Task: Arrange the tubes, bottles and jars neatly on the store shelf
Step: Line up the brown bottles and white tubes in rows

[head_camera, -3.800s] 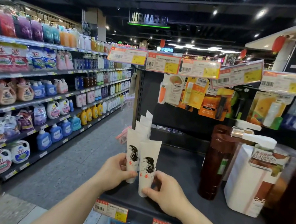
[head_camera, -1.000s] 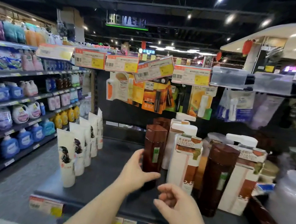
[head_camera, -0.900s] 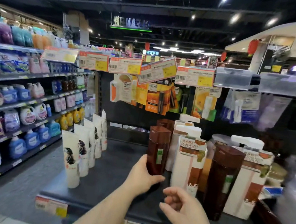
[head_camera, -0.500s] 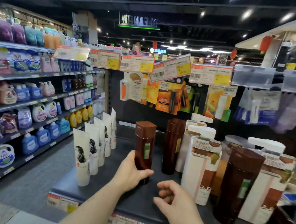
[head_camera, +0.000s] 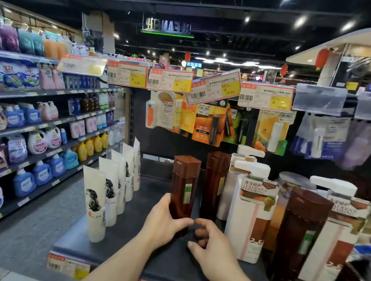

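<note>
On the dark shelf I log one tall brown bottle, upright, gripped low down by my left hand with thumb and fingers wrapped round its base. My right hand sits just beside that base, fingers curled loosely inward and holding nothing that I can see; whether its fingertips touch the bottle I cannot tell. Just behind and to the right stands a second brown bottle, upright, close to the first but with a narrow gap between them. To the left I count a receding row of white tubes, standing on their caps, each printed with a dark head motif, the nearest at the shelf's front edge. To the right: a white pump bottle with a brown label, close beside my right hand; another white pump bottle behind it; a third brown bottle further right at the front; and a white pump bottle behind that one. At the far right edge things are blurred and I cannot identify them. Above hang carded packets under a line of price tags, one tag tilted. Price labels also run along the shelf's front lip. Across the aisle to the left stand shelves of detergent bottles.
</note>
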`<state>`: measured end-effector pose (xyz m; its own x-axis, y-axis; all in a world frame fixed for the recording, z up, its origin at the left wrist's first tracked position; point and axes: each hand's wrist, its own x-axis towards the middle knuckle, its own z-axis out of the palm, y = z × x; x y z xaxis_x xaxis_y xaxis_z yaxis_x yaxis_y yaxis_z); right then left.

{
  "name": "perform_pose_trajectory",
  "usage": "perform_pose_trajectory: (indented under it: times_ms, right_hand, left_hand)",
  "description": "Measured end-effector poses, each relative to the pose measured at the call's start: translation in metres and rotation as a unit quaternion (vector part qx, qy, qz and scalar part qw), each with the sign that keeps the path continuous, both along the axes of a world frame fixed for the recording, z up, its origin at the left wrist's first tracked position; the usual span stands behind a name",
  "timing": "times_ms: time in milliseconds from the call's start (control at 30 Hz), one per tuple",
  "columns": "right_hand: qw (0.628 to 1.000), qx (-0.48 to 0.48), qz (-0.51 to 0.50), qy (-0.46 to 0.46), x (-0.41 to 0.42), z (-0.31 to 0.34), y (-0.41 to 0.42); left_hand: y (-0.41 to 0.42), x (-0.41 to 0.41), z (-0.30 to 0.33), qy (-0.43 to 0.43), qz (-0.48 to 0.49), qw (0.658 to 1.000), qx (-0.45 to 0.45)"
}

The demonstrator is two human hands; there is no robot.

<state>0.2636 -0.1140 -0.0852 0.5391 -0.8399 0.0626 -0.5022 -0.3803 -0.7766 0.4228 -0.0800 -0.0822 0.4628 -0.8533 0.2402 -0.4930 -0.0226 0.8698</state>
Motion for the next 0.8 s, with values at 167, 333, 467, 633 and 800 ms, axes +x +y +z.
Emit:
perform_pose_trajectory:
  times_ms: [167,333,467,633,800]
  right_hand:
    - [1.0,0.003,-0.02,-0.007,0.008,0.002,-0.007]
    - [1.0,-0.005,-0.014,-0.014,0.021,0.001,-0.012]
    - [0.999,-0.021,-0.032,-0.007,0.019,0.0,-0.012]
    - [1.0,-0.019,-0.01,0.022,-0.001,-0.001,-0.006]
    - [0.999,0.023,-0.004,0.023,-0.022,0.008,0.003]
  left_hand:
    - [0.0,-0.003,0.0,0.017,-0.018,1.0,-0.004]
    - [0.001,-0.002,-0.001,0.06,-0.095,0.993,0.021]
    - [0.001,-0.002,0.005,0.173,-0.143,0.973,0.056]
    - [-0.025,0.004,0.016,0.185,-0.066,0.98,0.011]
    - [-0.057,-0.017,0.029,0.116,-0.113,0.987,0.012]
